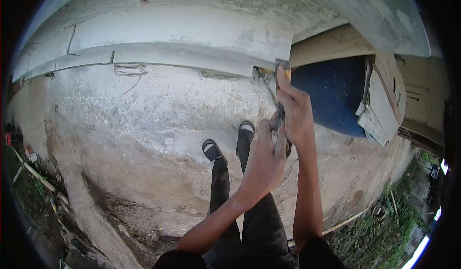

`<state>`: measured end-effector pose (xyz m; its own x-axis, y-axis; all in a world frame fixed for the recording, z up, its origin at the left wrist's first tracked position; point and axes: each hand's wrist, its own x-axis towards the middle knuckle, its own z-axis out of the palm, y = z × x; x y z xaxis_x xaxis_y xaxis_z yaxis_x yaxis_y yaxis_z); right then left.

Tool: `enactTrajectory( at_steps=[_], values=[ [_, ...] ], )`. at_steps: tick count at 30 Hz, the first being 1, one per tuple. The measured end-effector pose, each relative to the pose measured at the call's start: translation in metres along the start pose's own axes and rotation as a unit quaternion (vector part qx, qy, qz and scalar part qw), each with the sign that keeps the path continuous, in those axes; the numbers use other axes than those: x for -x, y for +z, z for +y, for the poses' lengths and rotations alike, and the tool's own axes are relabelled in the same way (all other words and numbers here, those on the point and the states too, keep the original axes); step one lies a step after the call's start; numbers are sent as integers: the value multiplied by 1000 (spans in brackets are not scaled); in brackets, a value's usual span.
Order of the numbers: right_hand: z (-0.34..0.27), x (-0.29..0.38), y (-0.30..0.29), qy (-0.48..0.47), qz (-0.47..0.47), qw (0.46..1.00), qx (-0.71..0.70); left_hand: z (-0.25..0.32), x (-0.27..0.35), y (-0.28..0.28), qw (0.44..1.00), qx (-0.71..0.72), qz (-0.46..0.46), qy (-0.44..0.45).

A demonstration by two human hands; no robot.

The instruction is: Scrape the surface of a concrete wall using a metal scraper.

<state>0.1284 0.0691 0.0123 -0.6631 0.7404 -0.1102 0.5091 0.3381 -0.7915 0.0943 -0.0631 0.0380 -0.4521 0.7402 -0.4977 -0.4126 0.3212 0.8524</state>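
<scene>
My right hand is closed around a narrow hand tool, one finger stretched along its flat, worn, grey and yellowish end. That end touches the corner of a pale grey, plastered-looking ledge. Just below, my left hand grips a dark part near the tool's lower end; the fingers hide much of it, so its exact kind and whether it is one piece with the tool cannot be told.
A dark blue surface lies right of my hands, under a wooden beam. Boards lean beyond it. My sandalled feet stand on rough concrete. A bundle of cord lies by the ledge; poles lie far left.
</scene>
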Motion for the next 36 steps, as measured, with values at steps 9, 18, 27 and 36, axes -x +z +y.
enactTrajectory(
  at_steps=[9,18,27,36],
  values=[
    [17,-13,-5,-37,11,999,0,8,-16,4,991,-116,-15,63],
    [37,-45,-22,-190,16,980,58,22,-40,10,983,-149,-17,106],
    [5,-65,-29,-16,-68,995,75,49,-48,7,999,-26,-17,-25],
    [14,-37,-12,-208,-32,976,52,18,-33,-2,970,-148,66,183]
  ],
)
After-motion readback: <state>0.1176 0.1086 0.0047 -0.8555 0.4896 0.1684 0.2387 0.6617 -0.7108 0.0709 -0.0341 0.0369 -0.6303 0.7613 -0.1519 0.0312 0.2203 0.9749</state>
